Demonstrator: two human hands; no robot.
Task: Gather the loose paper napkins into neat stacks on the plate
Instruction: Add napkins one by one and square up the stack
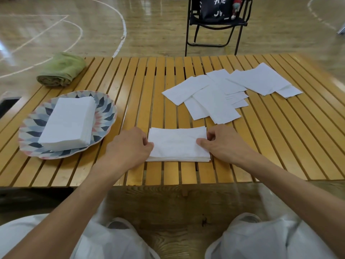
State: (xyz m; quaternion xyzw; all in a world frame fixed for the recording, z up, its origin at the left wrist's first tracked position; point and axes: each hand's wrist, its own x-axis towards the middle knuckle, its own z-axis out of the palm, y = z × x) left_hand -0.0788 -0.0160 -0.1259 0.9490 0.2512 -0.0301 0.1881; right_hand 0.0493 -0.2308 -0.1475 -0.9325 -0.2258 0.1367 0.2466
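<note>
Small stack of white napkins (178, 144) lies flat on the slatted wooden bench (141, 86), close to the near edge, just to the right of the plate (106, 111). Edges of the small stack look roughly aligned; several layers show at its near side.

Left hand (128, 146) sits at the stack's left edge, fingers curled, fingertips touching the paper. Left grip: narrow, pinching the left edge. Right hand (224, 144) sits at the stack's right edge, thumb on top of the paper and fingers curled behind the far right corner. Right grip: narrow, holding the right edge.

Plate: patterned in blue, grey and pink, wavy rim, resting on the bench to the left of the small stack, apart from it. On the plate lies 1 taller stack of napkins (69, 124), squared up, covering most of the plate's middle.

Loose napkins (224, 92) are spread on the bench beyond and to the right of the plate, overlapping one another in a fan; exact count cannot be told.

Rolled green towel (61, 71) lies at the bench's far edge, beyond the plate. Black folding chair (216, 25) stands on the wooden floor beyond the bench, with a dark bag on its seat.
</note>
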